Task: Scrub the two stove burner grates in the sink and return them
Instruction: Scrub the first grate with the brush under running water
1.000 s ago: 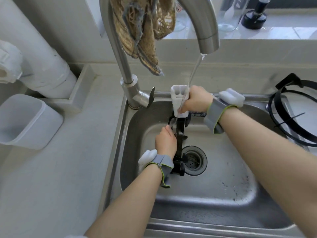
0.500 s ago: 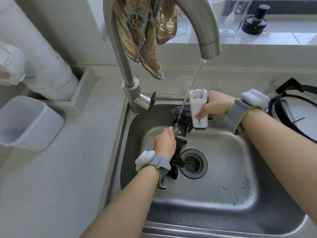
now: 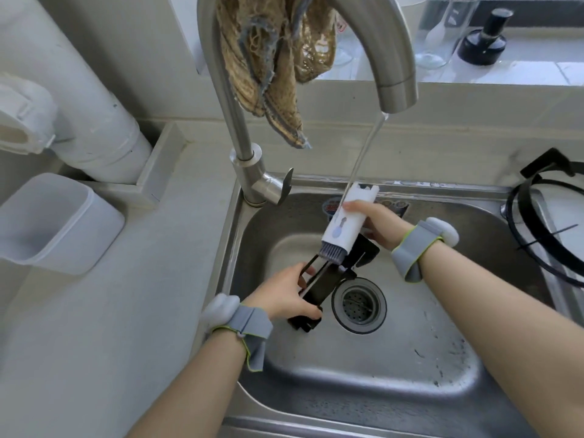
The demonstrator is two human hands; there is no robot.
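Observation:
A black burner grate [image 3: 319, 289] stands on edge in the steel sink [image 3: 379, 368], just left of the drain. My left hand [image 3: 284, 295] grips its lower left side. My right hand [image 3: 373, 221] holds a white scrub brush [image 3: 346, 221] by its body, with the grey bristles pointing down onto the grate's upper part. Water from the faucet [image 3: 392, 64] runs down past the brush. A second black grate [image 3: 543, 222] lies on the counter to the right of the sink, partly cut off by the frame edge.
A brown dishcloth [image 3: 278, 64] hangs over the faucet neck. A white plastic bin [image 3: 53, 222] and a white drain pipe [image 3: 79, 115] sit on the left counter. A glass jar [image 3: 442, 30] and a black bottle [image 3: 483, 39] stand on the back ledge.
My right hand has swung the brush from upright at the sink's back down to the right, bristles now on the grate. My left hand has tilted the grate and shifted lower.

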